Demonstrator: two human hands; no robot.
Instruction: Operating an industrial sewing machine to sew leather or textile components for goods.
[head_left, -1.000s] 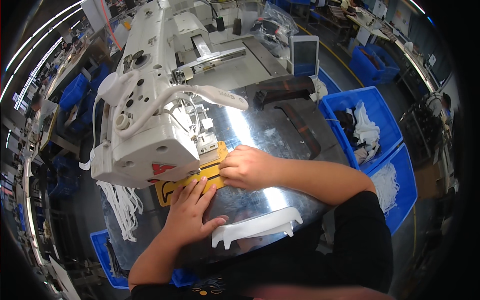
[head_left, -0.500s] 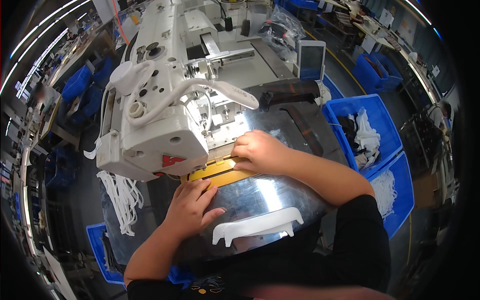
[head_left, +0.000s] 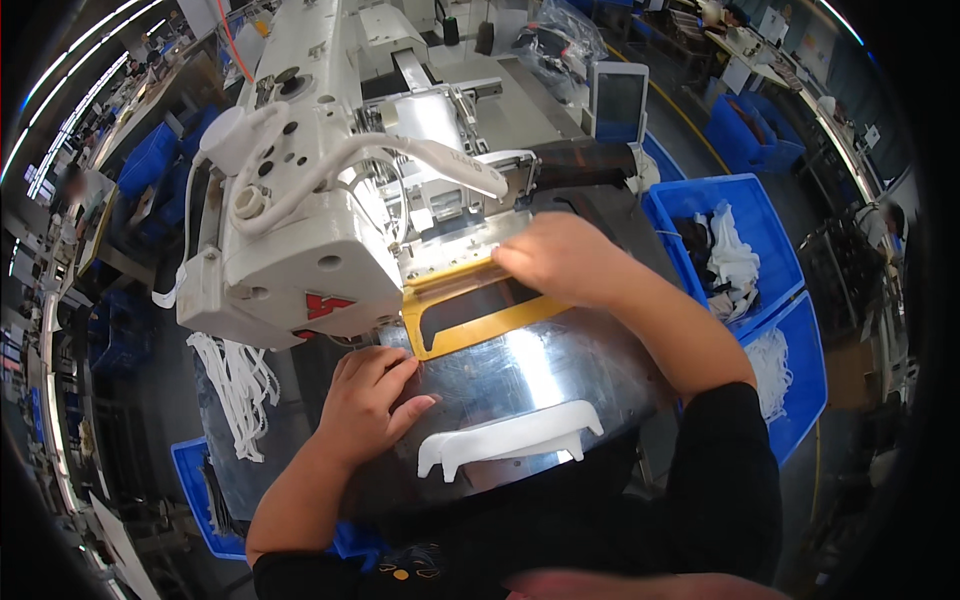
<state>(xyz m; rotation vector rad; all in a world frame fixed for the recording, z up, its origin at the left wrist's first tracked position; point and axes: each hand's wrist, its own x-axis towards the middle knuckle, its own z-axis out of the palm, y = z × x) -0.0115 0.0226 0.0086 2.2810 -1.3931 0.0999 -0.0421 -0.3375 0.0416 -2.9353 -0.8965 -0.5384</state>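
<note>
A yellow sewing template (head_left: pixel 490 328) with a dark opening lies on the shiny metal table under the white sewing machine head (head_left: pixel 300 250). At its right end, my right hand (head_left: pixel 565 258) is closed, with thumb and fingers on the upper edge. The palm hides that end. My left hand (head_left: pixel 368 400) rests on the table with fingers stretched, fingertips against the template's lower left corner. A metal clamp plate (head_left: pixel 468 245) runs along the template's far edge. White shaped pieces (head_left: pixel 512 440) lie overlapping near the table's front edge.
White straps (head_left: pixel 238 390) hang at the table's left. Blue bins (head_left: pixel 785 385) with white and dark pieces stand to the right. A small screen (head_left: pixel 618 103) and a plastic bag (head_left: pixel 560 50) are at the back. The hose (head_left: pixel 400 145) curves over the machine.
The template has moved away from me and to the right, and its dark opening now shows wider. My right hand moved up and right with it. The machine's metal carriage has come nearer.
</note>
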